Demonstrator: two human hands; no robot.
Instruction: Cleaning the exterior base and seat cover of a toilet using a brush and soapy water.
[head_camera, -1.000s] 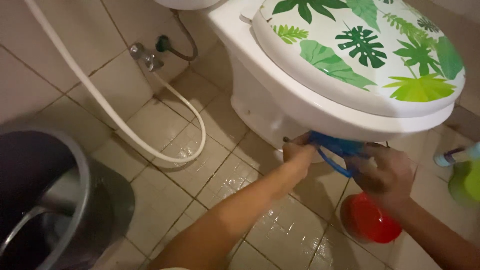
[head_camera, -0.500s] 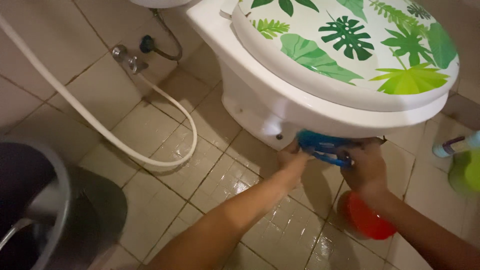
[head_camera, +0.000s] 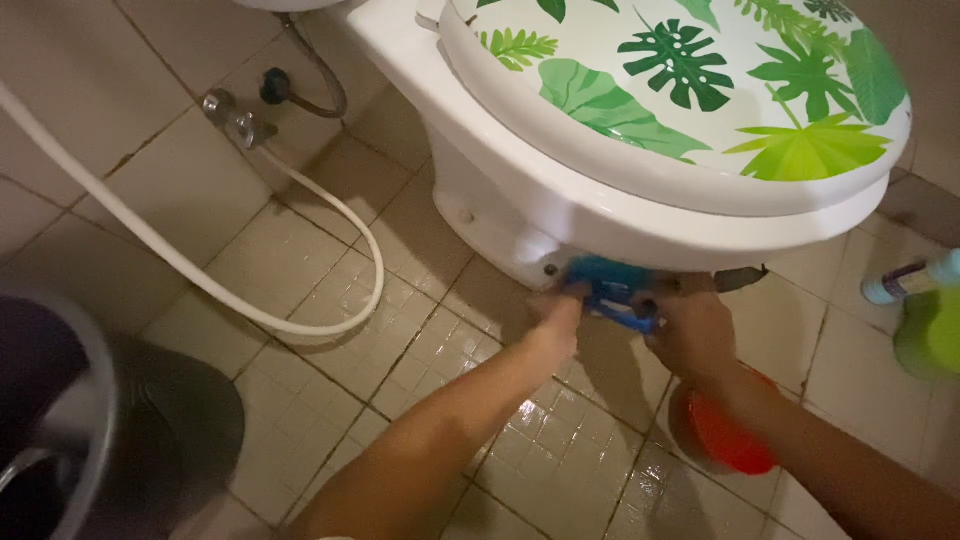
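A white toilet (head_camera: 520, 190) with a green leaf-print lid (head_camera: 690, 90) fills the upper right. Both my hands reach under the front of its bowl. My left hand (head_camera: 558, 312) and my right hand (head_camera: 692, 330) both grip a blue brush-like object (head_camera: 610, 285) pressed against the base of the toilet. Part of the blue object is hidden by my fingers and the bowl's overhang.
A white hose (head_camera: 200, 270) loops over the tiled floor from a wall valve (head_camera: 235, 115). A dark bucket (head_camera: 90, 430) stands at lower left. A red round object (head_camera: 725, 445) lies under my right forearm. A green container (head_camera: 930, 330) and a bottle (head_camera: 905, 282) sit at right.
The view has shifted, bringing the toilet base closer to centre. Both hands stay on the blue object under the bowl, moved slightly along the base.
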